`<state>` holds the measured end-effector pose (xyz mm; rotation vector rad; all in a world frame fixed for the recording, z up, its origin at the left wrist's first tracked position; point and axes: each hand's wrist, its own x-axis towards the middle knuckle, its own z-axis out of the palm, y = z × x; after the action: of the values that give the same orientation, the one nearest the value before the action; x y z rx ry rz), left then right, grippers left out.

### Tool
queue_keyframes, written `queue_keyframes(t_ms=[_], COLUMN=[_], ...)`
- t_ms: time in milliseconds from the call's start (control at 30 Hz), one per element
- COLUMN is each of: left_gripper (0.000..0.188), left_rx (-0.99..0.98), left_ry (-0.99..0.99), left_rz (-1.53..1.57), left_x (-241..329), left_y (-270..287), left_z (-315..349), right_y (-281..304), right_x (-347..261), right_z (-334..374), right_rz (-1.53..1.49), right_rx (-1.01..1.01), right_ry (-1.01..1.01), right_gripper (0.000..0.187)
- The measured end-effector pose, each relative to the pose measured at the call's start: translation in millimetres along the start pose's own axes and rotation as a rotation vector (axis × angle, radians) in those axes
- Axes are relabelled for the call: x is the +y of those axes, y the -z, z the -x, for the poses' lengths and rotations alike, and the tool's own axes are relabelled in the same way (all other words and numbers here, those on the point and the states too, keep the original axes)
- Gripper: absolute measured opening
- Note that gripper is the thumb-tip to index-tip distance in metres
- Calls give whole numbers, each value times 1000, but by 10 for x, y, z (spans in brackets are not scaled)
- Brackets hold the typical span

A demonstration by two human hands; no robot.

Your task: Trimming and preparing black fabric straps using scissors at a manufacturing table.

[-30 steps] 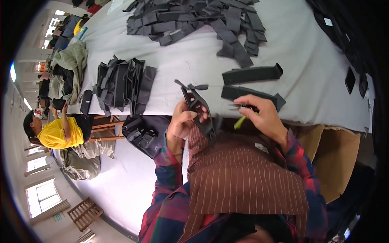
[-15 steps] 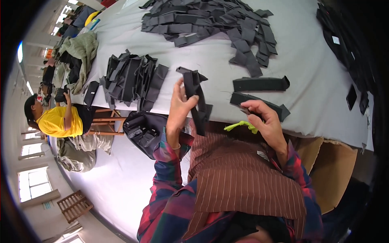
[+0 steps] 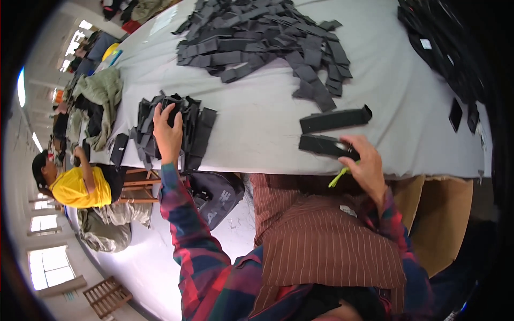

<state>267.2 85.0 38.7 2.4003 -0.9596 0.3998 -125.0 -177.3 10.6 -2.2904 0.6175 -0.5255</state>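
Observation:
On the left, my left hand reaches over a stack of black fabric strips. Its fingers and thumb stand apart, with dark fabric between them; no separate strip shows in its grasp. My right hand is closed around small thread snips, mostly hidden by the fingers, with a yellow-green ribbon hanging from it. Its fingertips touch the right end of a black folded strip near the table edge. Another black strip lies just beyond that one.
A large heap of dark grey strips covers the far middle of the white-clothed table. Black garments and a phone lie right. A cardboard box stands below right, a black bag below left. A person in yellow works at left.
My left hand has moved left with its strip from mid-table to the stack, where its fingers are now apart. My right hand has shifted slightly right and down, onto the near strip's end.

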Motion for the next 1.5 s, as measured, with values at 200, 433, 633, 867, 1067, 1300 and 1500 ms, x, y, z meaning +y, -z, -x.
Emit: queue_keyframes(t_ms=[200,433,633,867,1067,1300,1500], left_gripper=[40,29,23,24,34,53,54], left_rx=[-470,-634,-585,-696,-583,-474,-415], left_ry=[-335,-465,-331,-701,200,617,703], left_rz=[1617,1919,2073,2045,1342,1748,1827], left_x=[2200,3078,3319,3049,2506,2290,2213], left_y=[639,1099,1218,992,-142,-1002,-1044], left_z=[382,756,888,814,840,1231,1277], right_y=[125,64,27,-73,-231,-563,-536], right_x=[515,372,402,64,-85,-198,-292], right_z=[133,155,194,73,34,166,133], right_rz=[255,203,-60,-948,-955,-778,-689], right_rx=[-67,-72,26,38,86,-59,-182], right_ry=[-164,-252,-251,-471,-400,-364,-349], right_gripper=[58,51,50,46,46,47,51])
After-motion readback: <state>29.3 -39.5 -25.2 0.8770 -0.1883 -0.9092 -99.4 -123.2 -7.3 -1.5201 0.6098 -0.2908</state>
